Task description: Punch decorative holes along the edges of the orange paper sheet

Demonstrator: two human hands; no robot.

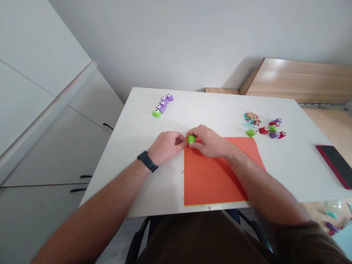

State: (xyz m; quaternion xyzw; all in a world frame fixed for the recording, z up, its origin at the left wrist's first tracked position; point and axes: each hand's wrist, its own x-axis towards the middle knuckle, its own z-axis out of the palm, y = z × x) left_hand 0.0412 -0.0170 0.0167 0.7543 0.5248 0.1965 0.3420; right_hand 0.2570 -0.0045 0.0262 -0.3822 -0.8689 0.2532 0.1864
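The small, rounded, bright-green plastic-looking toy is pinched in my right hand's grip at the far left corner of the flat orange sheet, with no clear long axis. My left hand is just left of it, fingertips narrowed; whether they hold anything, I cannot tell. Farther out on the white tabletop, clear of both hands, lie a purple-and-green row of eyed toys and a multicoloured heap of tiny pieces.

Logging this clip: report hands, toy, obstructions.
Right hand pinching green toy. Left hand beside it, contact unclear. Toy at orange sheet corner; no obstruction seen.
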